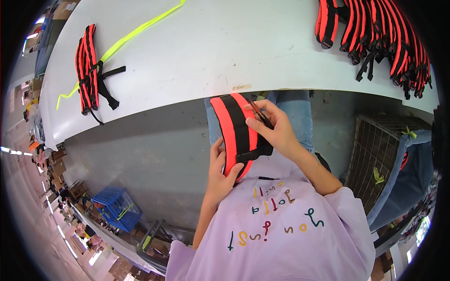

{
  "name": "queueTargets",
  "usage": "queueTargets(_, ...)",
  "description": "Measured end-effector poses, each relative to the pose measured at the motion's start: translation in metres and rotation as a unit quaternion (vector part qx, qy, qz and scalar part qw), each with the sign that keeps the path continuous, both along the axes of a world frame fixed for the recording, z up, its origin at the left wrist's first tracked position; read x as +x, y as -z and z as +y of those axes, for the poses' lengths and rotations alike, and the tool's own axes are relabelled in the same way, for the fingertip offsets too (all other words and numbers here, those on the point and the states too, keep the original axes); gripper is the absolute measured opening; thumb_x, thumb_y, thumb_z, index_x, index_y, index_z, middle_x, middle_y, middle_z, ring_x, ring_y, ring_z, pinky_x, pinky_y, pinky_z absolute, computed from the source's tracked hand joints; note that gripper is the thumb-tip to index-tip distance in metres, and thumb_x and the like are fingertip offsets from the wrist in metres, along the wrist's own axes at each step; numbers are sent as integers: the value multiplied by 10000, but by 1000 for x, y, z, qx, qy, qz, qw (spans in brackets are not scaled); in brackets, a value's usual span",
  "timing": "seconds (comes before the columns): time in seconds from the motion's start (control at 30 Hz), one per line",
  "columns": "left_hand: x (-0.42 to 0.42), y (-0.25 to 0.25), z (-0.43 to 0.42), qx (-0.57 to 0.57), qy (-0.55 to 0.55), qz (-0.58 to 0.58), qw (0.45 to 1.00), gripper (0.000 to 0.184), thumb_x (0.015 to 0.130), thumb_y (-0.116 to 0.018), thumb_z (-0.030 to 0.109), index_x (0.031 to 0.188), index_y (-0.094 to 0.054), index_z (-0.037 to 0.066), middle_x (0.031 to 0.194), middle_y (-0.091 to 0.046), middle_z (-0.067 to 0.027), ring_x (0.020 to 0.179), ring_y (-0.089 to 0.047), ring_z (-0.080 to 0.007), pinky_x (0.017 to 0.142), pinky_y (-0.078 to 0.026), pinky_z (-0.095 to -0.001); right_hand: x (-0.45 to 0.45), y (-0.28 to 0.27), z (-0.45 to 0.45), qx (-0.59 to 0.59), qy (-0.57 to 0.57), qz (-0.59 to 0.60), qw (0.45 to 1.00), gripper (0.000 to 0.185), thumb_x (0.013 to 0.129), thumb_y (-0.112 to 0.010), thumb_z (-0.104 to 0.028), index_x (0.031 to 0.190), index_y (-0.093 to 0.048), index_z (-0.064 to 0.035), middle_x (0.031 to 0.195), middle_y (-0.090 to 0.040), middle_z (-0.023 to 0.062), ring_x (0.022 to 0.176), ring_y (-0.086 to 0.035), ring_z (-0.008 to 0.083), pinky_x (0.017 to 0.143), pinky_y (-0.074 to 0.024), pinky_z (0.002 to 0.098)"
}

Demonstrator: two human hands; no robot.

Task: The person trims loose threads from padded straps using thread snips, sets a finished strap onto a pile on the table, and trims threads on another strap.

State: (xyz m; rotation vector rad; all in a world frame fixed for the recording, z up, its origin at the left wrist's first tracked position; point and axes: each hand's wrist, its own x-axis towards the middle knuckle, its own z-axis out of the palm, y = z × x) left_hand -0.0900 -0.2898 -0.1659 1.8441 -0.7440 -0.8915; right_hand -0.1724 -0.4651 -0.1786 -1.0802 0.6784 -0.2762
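A padded orange-red strap with black webbing [235,122] is held over my lap, just below the table edge. My left hand [221,173] grips its lower end, thumb on the front near a black buckle [247,156]. At the upper right side of the strap, my right hand [274,125] is closed around a slim dark tool [260,114] that looks like thread snips. Its tips point up and left, close to the strap's edge; whether they touch it I cannot tell. Part of the strap's back is hidden.
On the white table [197,56] lie a few similar straps [87,70] with a yellow-green ribbon [140,29] at left, and a pile of them [389,37] at right. A wire cage [375,150] with blue cloth stands at right, a blue crate [117,209] at lower left.
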Motion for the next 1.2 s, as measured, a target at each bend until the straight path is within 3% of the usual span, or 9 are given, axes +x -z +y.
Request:
queueTargets(0.17,3,-17,-17,-66,-2,-154,986,202,693,-686,74,867,-629,-10,1397,-267,-191,938,-479,-248,807,-417,-351,12,12,2,42,-47,-19,998,213,871,-601,-208,940,-624,-8,748,-594,-14,698,-497,18,595,-381,190)
queueTargets(0.2,6,-20,-18,-75,25,-172,982,206,698,-679,68,871,-615,-23,1391,-274,-202,932,-482,-247,794,-429,-349,14,9,1,65,-89,-31,993,270,874,-593,-261,861,-649,3,733,-587,-16,687,-494,24,591,-391,202)
queueTargets(0.27,17,-26,-18,-93,78,-207,971,216,707,-666,56,880,-588,-47,1377,-289,-224,920,-486,-246,768,-451,-345,15,11,3,123,-170,-7,978,285,876,-588,-277,849,-643,1,707,-576,-4,687,-492,29,598,-407,213)
queueTargets(0.37,20,-20,-12,-61,61,-135,987,202,729,-652,60,872,-558,-47,1286,-360,-181,924,-481,-228,800,-427,-332,13,15,6,62,-162,14,985,274,865,-598,-273,848,-614,0,744,-585,28,663,-503,61,594,-418,223)
queueTargets(0.47,16,-10,-12,-49,20,-75,996,231,769,-632,77,947,-559,-50,1196,-393,-131,968,-460,-205,837,-399,-310,0,-6,-5,-215,-86,103,967,203,857,-608,-196,865,-575,5,840,-596,53,738,-521,85,651,-425,224)
queueTargets(0.5,16,-7,-12,-54,12,-84,995,237,777,-628,81,963,-561,-50,1198,-392,-127,975,-456,-203,841,-397,-308,-4,-5,-4,-219,-19,72,973,177,812,-646,-144,898,-577,-6,826,-560,68,716,-517,120,627,-421,240)
queueTargets(0.63,19,-5,-15,-54,13,-86,995,262,799,-620,95,1015,-569,-44,1203,-386,-116,995,-449,-202,852,-393,-307,-33,-22,-13,-349,-62,32,935,191,760,-700,-164,848,-586,-38,757,-542,54,585,-542,157,495,-413,258)
queueTargets(0.73,17,-4,-19,-58,-8,-48,997,198,735,-651,29,906,-582,-44,1191,-394,-129,920,-427,-217,843,-370,-325,-42,-26,-8,-387,-84,55,916,204,748,-710,-178,833,-593,-35,752,-534,43,538,-512,165,455,-383,269)
queueTargets(1.2,13,-3,-27,-61,9,-38,997,225,749,-661,65,934,-591,-42,1191,-389,-123,922,-415,-211,845,-366,-327,-35,-23,-10,-429,-67,17,901,179,715,-713,-144,818,-602,-49,743,-530,35,547,-516,186,458,-390,294)
